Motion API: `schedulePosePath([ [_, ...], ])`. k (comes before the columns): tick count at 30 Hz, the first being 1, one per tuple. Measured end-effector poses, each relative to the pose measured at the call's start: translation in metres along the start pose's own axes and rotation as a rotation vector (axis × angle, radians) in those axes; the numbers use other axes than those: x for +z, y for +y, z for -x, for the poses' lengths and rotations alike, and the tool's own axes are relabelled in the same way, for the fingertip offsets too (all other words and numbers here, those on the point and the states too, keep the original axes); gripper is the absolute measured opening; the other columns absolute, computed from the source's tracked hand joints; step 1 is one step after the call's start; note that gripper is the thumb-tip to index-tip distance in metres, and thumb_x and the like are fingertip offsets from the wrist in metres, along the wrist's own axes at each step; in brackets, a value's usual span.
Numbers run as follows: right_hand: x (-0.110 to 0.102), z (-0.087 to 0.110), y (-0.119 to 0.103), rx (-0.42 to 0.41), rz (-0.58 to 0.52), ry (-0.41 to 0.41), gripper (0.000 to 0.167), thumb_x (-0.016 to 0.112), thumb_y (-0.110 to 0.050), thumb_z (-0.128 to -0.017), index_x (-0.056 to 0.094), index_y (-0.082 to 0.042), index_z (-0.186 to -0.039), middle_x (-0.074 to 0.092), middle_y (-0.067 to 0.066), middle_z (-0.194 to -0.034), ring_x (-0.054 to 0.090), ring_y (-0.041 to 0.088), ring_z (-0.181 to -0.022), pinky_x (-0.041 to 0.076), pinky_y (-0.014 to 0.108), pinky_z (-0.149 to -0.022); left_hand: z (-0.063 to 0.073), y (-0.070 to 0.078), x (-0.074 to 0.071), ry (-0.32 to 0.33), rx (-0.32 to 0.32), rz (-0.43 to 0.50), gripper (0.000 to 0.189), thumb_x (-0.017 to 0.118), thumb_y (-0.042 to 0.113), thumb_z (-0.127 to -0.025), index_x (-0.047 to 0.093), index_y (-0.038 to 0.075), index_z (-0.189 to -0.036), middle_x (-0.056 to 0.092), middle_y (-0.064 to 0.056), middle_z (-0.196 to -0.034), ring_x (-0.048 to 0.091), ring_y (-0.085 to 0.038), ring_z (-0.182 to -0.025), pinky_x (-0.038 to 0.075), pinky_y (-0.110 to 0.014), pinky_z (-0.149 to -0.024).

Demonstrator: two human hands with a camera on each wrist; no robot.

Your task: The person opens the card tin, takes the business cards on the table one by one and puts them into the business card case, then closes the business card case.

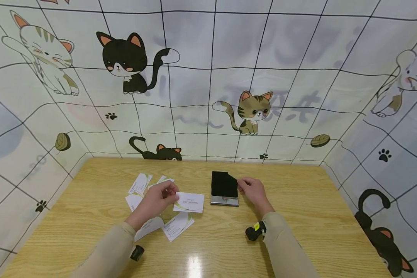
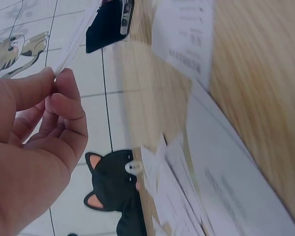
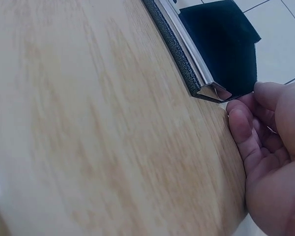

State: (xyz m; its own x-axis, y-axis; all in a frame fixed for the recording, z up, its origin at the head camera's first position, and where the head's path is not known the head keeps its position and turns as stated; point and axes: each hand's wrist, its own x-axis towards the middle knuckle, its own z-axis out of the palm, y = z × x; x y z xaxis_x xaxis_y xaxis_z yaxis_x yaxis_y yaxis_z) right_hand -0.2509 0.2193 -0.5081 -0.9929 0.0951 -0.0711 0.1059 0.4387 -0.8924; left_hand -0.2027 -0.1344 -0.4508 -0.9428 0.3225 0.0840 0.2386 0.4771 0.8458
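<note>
A white business card [image 1: 189, 202] with a green curve and grey print is pinched between thumb and fingers of my left hand [image 1: 156, 200], held above the table; in the left wrist view it [image 2: 77, 37] appears nearly edge-on, and whether there is more than one cannot be told. Right of it lies a business card case [image 1: 224, 189], its black lid raised and a metal frame along the near edge. My right hand [image 1: 255, 193] pinches the lid's right edge. In the right wrist view the dark lid [image 3: 221, 44] stands up from the metal holder [image 3: 189, 46].
Several loose business cards [image 1: 177, 227] lie spread around and under the left forearm, some overlapping. All rest on a wooden table [image 1: 299, 216]. A cat-patterned cloth [image 1: 194, 85] rises behind and at both sides. Small black cameras [image 1: 255, 231] are worn at the wrists.
</note>
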Motion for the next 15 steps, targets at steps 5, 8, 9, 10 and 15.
schedulePosePath([
  [5,0.000,-0.001,0.000,0.003,-0.006,0.001,0.030,0.060,-0.024,-0.106,0.073,-0.003,-0.090,0.068,0.005,-0.081,0.061,0.017,-0.073,0.050,0.031,-0.073,-0.015,0.006,0.014,0.023,-0.028,0.022,0.009,0.074,0.004,-0.094,0.067,0.010,-0.098,0.063,-0.002,-0.088,0.058,-0.015,-0.075,0.048,-0.026,-0.066],
  [8,-0.001,0.000,0.000,0.010,-0.006,0.008,0.030,0.060,-0.025,-0.106,0.073,-0.003,-0.091,0.068,0.005,-0.082,0.061,0.016,-0.073,0.050,0.030,-0.073,-0.024,0.010,0.021,0.035,-0.048,0.039,0.010,0.074,0.005,-0.094,0.068,0.010,-0.099,0.063,-0.002,-0.089,0.059,-0.015,-0.075,0.048,-0.027,-0.067],
  [9,-0.001,-0.001,0.000,0.009,-0.005,0.010,0.030,0.060,-0.025,-0.106,0.073,-0.003,-0.091,0.068,0.005,-0.082,0.061,0.016,-0.073,0.050,0.029,-0.073,-0.027,0.010,0.024,0.039,-0.052,0.043,0.010,0.074,0.005,-0.094,0.068,0.010,-0.099,0.063,-0.002,-0.089,0.059,-0.015,-0.076,0.048,-0.027,-0.067],
  [10,-0.001,-0.001,0.000,0.009,-0.004,0.011,0.030,0.060,-0.024,-0.106,0.073,-0.002,-0.091,0.068,0.006,-0.082,0.061,0.016,-0.073,0.050,0.029,-0.073,-0.030,0.011,0.026,0.042,-0.055,0.049,0.009,0.073,0.004,-0.095,0.068,0.010,-0.100,0.064,-0.002,-0.090,0.059,-0.015,-0.076,0.048,-0.028,-0.067],
  [15,0.000,0.000,0.000,0.003,-0.008,0.009,0.030,0.061,-0.024,-0.106,0.073,-0.002,-0.090,0.068,0.006,-0.081,0.062,0.016,-0.073,0.051,0.028,-0.072,-0.042,0.013,0.038,0.059,-0.068,0.045,0.009,0.073,0.004,-0.095,0.068,0.009,-0.100,0.064,-0.002,-0.090,0.059,-0.016,-0.077,0.048,-0.029,-0.068],
])
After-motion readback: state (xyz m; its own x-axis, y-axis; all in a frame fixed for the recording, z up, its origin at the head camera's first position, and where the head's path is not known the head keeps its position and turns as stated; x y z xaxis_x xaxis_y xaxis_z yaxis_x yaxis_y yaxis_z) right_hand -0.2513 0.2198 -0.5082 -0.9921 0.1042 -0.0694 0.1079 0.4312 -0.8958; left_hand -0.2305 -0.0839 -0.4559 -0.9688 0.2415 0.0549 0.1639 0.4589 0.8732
